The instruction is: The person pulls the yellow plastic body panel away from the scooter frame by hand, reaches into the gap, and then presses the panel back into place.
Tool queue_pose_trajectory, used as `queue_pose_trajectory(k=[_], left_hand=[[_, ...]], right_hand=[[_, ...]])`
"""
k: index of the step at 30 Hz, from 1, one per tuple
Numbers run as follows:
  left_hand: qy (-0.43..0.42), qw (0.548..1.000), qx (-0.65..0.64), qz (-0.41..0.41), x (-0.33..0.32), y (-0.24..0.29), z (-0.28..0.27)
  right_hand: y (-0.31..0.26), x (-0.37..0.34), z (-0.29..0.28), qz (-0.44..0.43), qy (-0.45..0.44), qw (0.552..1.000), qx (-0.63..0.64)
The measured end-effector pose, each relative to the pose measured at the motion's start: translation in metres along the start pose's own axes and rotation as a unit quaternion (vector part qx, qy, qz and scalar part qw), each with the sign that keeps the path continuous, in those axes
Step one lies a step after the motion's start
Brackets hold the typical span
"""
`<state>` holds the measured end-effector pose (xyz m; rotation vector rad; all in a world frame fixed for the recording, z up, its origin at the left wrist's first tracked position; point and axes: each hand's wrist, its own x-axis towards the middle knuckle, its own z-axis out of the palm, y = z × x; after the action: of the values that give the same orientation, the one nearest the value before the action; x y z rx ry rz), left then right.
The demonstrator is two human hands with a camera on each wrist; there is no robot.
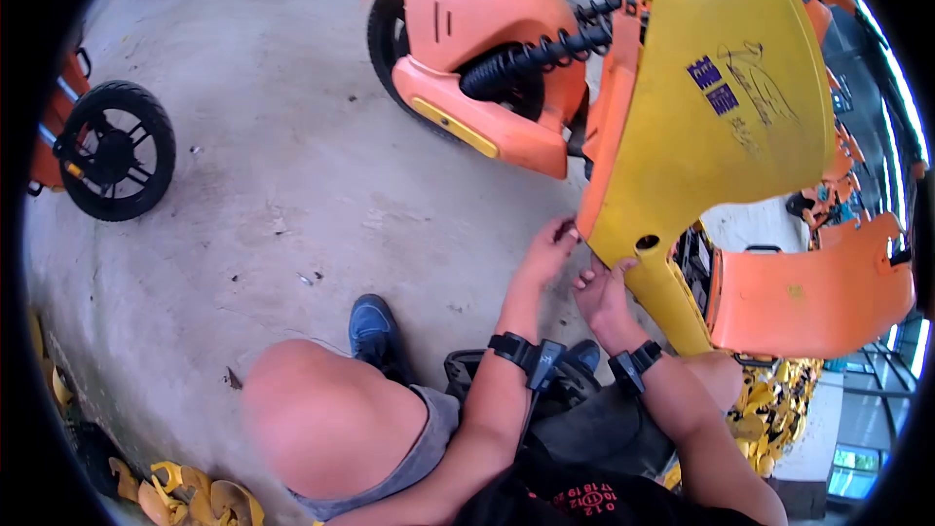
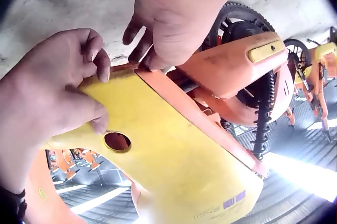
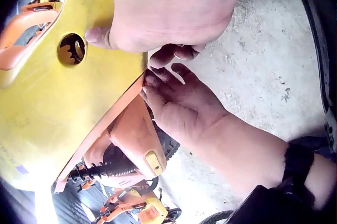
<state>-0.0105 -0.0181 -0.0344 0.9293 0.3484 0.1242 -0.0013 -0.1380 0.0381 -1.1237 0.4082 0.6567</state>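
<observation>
A scooter's yellow body panel point(image 1: 730, 117) bears purple marks and black scribbles, with an orange trim strip point(image 2: 179, 105) along one side. At the panel's lower corner, my left hand point(image 1: 551, 253) pinches the end of the trim strip between thumb and fingers. Close beside it, my right hand point(image 1: 606, 300) lies over the panel's lower edge. Its thumb point(image 3: 98, 37) rests on the yellow face by a round hole point(image 3: 71, 49), while the other fingers are loosely curled just past the edge. The panel hides what lies behind that corner.
Behind the strip are a black coil spring point(image 1: 545, 49) and an orange wheel cover point(image 1: 477, 10). An orange seat-like part point(image 1: 808, 292) stands at the right. Another wheel point(image 1: 117, 151) is at the left, and yellow parts point(image 1: 195, 497) lie heaped at the lower left.
</observation>
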Motion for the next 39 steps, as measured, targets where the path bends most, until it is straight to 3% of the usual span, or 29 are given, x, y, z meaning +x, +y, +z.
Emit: queue_pose_trajectory(k=[5, 12, 15, 18, 20, 23, 32, 39], left_hand=[[-0.054, 0.992, -0.118, -0.014, -0.011, 0.010, -0.003], [-0.069, 0.989, -0.128, 0.025, -0.008, 0.017, 0.005], [-0.053, 0.995, -0.085, 0.011, -0.005, 0.024, 0.009], [-0.020, 0.996, -0.068, -0.059, -0.002, 0.026, 0.017], [-0.004, 0.992, -0.125, 0.004, -0.002, 0.022, 0.021], [0.030, 0.993, -0.103, 0.048, 0.001, 0.028, 0.028], [0.062, 0.994, -0.086, 0.000, 0.007, 0.027, 0.031], [0.078, 0.993, -0.076, 0.039, 0.004, 0.023, 0.036]], right_hand=[[-0.001, -0.002, 0.005, -0.006, 0.025, 1.000, 0.009], [0.000, -0.002, 0.005, -0.005, 0.020, 1.000, 0.008], [0.001, -0.002, 0.004, -0.006, 0.018, 1.000, 0.008], [0.001, 0.001, -0.002, -0.010, 0.009, 1.000, 0.005], [0.002, 0.002, -0.005, -0.010, -0.001, 1.000, 0.009], [0.001, -0.001, 0.000, -0.019, 0.002, 1.000, 0.010], [0.000, 0.001, -0.002, -0.019, 0.008, 1.000, 0.020], [0.002, 0.002, -0.007, -0.013, 0.008, 1.000, 0.025]])
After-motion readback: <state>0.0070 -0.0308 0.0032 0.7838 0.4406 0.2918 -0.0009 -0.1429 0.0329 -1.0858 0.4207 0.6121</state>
